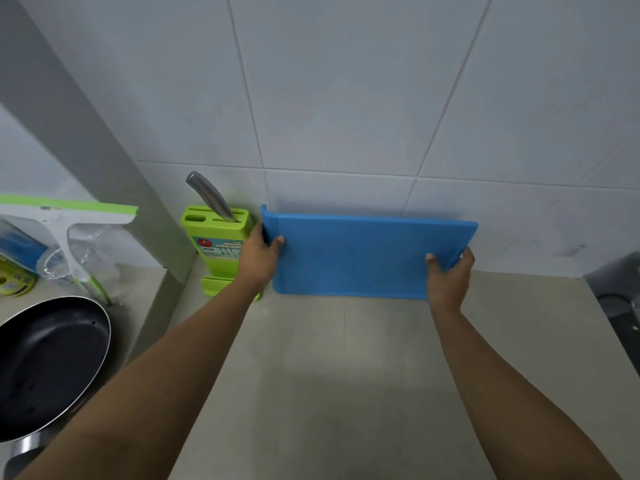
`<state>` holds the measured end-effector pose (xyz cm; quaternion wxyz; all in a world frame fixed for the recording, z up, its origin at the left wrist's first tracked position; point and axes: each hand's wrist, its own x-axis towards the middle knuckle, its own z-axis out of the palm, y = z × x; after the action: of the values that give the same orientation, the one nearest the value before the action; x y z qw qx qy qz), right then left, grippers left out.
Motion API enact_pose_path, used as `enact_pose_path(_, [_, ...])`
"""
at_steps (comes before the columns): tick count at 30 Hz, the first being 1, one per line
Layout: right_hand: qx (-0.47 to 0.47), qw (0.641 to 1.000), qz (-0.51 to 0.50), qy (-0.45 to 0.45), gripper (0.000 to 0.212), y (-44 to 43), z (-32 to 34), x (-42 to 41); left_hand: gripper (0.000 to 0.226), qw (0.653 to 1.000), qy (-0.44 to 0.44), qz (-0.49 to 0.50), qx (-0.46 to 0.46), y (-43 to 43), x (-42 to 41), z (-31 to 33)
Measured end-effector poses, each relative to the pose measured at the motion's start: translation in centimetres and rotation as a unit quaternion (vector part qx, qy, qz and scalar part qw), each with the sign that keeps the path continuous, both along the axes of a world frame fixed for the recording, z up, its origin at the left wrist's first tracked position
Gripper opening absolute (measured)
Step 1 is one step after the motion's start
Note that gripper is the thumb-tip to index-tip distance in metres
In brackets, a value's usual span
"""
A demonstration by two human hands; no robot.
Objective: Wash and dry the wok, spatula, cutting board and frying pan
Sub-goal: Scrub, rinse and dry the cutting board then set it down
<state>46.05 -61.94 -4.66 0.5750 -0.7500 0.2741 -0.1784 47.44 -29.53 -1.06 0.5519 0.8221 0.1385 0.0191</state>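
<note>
Blue cutting board point(353, 258) stands on its long edge at the back of the grey surface point(346, 375), against the tiled wall point(346, 98). Left hand point(258, 258) grips its left end and right hand point(448, 275) grips its right end, with both thumbs on the front face. The hands are well apart, one per end. A green knife block point(216, 237) sits just left of the board, with one steel knife handle point(207, 195) sticking out. Dark frying pan point(48, 365) lies at lower left. A white and green squeegee point(69, 216) is behind it.
</note>
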Motion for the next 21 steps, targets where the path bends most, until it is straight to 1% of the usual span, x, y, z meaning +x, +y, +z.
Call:
enact_pose_path(5, [-0.006,1.0,0.005,0.026,0.057,-0.3,0.1,1.3,0.041,0.999,-0.02,0.02,0.045,-0.8,0.9,0.0])
enact_pose_path(11, [-0.019,0.997,0.028,0.075,0.057,-1.3,0.4,2.6,0.039,0.997,-0.028,0.011,0.077,-0.5,2.0,-0.1])
enact_pose_path(14, [-0.021,0.996,0.033,0.077,0.057,-1.3,0.4,2.6,0.043,0.996,-0.027,0.01,0.079,-0.5,2.0,-0.4])
enact_pose_path(16, [-0.031,0.996,0.026,0.076,0.052,-1.2,0.2,2.5,0.047,0.996,-0.021,0.011,0.081,-0.8,1.7,-0.6])
enact_pose_path(18, [-0.062,0.995,0.02,0.078,0.046,-0.9,0.1,2.1,0.054,0.996,-0.013,0.012,0.093,-1.3,1.3,-0.7])
enact_pose_path(19, [-0.085,0.992,0.02,0.089,0.049,-0.8,0.0,1.8,0.059,0.995,-0.004,0.015,0.099,-1.6,1.0,-0.7])
enact_pose_path(21, [-0.127,0.982,0.022,0.141,0.064,-0.3,0.0,1.3,0.068,0.994,0.012,0.018,0.112,-2.1,0.0,-1.2])
